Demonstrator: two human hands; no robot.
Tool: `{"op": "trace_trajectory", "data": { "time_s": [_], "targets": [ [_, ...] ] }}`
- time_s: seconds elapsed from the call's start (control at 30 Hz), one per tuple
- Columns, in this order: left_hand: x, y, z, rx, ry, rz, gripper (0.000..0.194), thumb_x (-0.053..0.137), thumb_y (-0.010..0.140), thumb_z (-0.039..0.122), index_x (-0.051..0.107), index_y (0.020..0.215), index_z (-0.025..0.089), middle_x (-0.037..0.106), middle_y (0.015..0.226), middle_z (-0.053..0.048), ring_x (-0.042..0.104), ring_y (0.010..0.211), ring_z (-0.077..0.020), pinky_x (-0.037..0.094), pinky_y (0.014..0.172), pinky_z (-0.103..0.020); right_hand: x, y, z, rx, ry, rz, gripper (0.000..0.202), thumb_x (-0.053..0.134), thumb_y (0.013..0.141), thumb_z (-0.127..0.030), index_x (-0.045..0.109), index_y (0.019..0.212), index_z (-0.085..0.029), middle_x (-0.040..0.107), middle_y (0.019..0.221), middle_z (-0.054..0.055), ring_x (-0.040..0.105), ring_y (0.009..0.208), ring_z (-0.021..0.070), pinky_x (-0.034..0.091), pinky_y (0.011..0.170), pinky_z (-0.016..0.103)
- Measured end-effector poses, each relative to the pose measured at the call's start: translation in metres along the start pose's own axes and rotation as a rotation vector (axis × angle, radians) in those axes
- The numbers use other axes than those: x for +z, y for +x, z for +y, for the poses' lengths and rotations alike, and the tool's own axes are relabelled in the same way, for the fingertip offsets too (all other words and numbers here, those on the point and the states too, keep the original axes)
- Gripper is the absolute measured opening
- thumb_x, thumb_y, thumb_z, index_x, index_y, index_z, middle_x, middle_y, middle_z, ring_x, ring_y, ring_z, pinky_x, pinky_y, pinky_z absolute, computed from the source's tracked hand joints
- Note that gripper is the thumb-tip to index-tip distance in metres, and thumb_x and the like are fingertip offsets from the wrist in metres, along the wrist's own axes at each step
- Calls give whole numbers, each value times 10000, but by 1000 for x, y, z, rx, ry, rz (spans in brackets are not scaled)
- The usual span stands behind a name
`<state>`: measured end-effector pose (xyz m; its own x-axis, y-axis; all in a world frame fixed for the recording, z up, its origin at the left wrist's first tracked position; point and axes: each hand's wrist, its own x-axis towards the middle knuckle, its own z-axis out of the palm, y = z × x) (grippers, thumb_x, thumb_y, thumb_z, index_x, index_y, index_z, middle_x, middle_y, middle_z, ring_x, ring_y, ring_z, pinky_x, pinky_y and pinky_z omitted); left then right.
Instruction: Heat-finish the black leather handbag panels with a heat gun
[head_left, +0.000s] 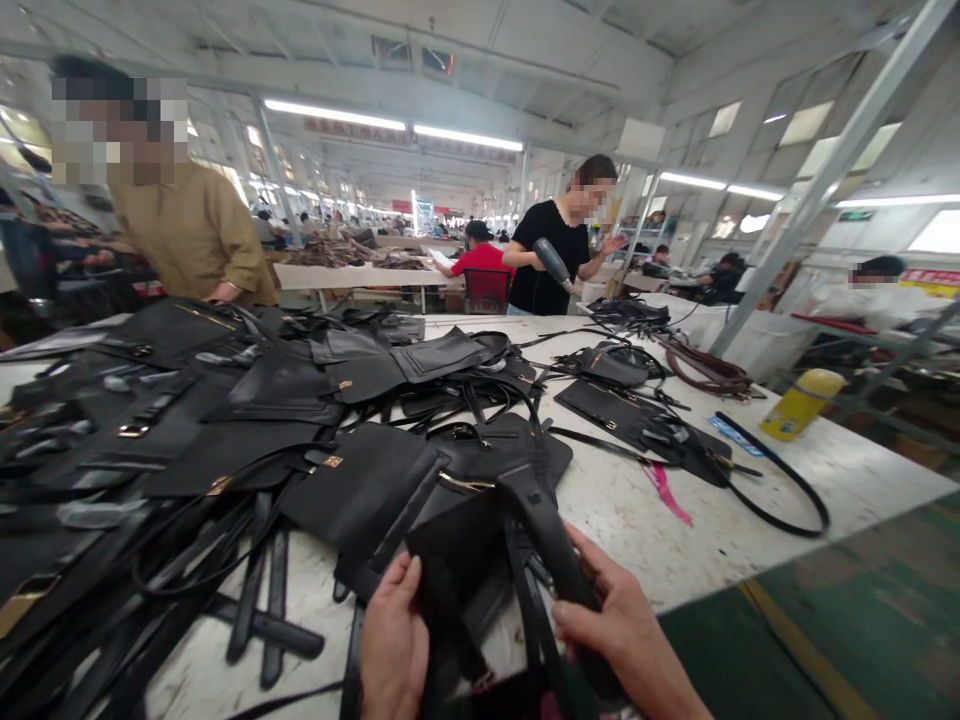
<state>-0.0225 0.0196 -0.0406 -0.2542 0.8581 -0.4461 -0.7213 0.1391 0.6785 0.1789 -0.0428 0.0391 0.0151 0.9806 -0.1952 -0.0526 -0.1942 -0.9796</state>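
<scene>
Near the table's front edge, my left hand (395, 640) is closed on the edge of a black leather bag (461, 540), thumb on top. My right hand (611, 610) wraps round a black heat gun (551, 545), its head over the bag and its lower end pointing down toward the bottom edge. Black straps hang between my hands. Just beyond lies another black bag piece (367, 485) with a gold clasp. The fingers of both hands are partly hidden.
Black bags (262, 385) and straps heap the left of the white table (600, 500). On the right are more bags (630, 415), a looped strap (795, 490), a pink ribbon (667, 492) and a yellow bottle (802, 403). Two people stand across the table; one holds a dark tool (553, 262).
</scene>
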Motion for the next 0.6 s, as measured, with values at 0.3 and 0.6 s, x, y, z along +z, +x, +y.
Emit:
{"op": "trace_trajectory", "data": {
  "time_s": [0.3,0.6],
  "targets": [
    [-28,34,26,33,-157,332,184,435,775,74,554,684,181,572,684,14,561,794,-101,327,978,-286,-40,4,20,5,69,50,859,649,606,-268,205,1323,-109,581,564,-25,515,411,137,443,373,241],
    [-48,15,34,203,55,252,145,533,701,142,570,827,204,574,838,-3,543,849,-144,313,973,-378,17,35,-3,-42,72,-205,753,582,568,-93,348,1275,-205,625,818,3,544,467,109,448,390,206]
  ]
}}
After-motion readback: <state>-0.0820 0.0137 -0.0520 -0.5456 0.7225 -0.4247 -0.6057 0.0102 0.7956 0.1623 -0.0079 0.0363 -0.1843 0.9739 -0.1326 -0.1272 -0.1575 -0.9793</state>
